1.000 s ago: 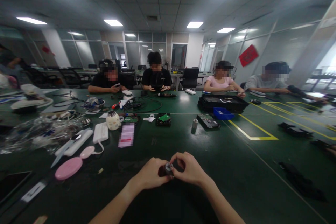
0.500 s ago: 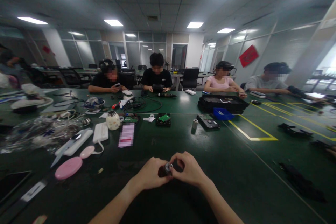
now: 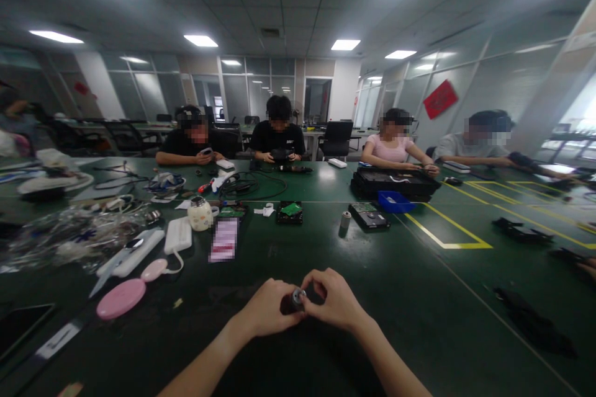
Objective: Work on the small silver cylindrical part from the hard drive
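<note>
Metal-capped and dark-bodied, the small cylinder (image 3: 294,300) sits just above the green counter (image 3: 419,298), left hand (image 3: 269,309) wrapped round its body, right hand (image 3: 336,299) pinching the silver cap, so a firm left grip and small fingertip turns look best.

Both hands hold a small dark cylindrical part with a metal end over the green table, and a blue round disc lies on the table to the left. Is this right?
Not quite: the head view shows the round disc is pink, not blue. The rest holds: the left hand and right hand together hold the small dark cylindrical part with a metal end over the green table.
</note>
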Motion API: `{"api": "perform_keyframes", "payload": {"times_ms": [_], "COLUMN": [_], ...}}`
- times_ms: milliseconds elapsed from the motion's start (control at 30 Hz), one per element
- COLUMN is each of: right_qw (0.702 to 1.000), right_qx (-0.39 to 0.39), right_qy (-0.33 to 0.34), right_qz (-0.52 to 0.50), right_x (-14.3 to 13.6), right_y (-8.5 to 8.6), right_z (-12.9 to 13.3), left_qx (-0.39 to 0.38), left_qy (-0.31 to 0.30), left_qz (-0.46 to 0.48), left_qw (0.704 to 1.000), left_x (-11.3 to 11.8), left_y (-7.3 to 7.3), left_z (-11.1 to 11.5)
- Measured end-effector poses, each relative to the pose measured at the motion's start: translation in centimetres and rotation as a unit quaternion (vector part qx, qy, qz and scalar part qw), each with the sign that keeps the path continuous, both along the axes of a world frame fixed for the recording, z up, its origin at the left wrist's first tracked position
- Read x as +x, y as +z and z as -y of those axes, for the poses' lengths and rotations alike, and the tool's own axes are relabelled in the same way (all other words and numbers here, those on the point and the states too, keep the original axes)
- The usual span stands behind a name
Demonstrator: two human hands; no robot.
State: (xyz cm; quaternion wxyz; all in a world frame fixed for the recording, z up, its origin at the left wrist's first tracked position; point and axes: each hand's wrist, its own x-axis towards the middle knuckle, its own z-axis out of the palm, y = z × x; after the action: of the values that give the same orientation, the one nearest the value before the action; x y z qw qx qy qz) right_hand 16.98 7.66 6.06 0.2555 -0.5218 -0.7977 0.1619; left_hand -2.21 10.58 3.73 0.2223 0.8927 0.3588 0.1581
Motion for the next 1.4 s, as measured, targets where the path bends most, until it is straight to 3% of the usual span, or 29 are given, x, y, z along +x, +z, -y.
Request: {"api": "perform_keyframes", "payload": {"times_ms": [400,1067,1400], "right_qw": [1.000,1.000,1.000], "right_qx": [0.016,0.015,0.023], "right_qy": [-0.005,0.007,0.013], "right_qz": [0.008,0.016,0.011], "right_x": [-0.69,-0.06,-0.09], "right_y": [-0.22,0.43,0.18], "right_z": [-0.02,0.14,0.06], "left_qx": [0.009,0.002,0.006], "left_qy": [0.009,0.004,0.007], "left_qz": [0.000,-0.009,-0.013], "left_qw": [1.000,1.000,1.000], "left_x": [0.11,0.10,0.17], "left_y": [-0.53,0.12,-0.28], "left_z": [-0.20,0.07,-0.03]}}
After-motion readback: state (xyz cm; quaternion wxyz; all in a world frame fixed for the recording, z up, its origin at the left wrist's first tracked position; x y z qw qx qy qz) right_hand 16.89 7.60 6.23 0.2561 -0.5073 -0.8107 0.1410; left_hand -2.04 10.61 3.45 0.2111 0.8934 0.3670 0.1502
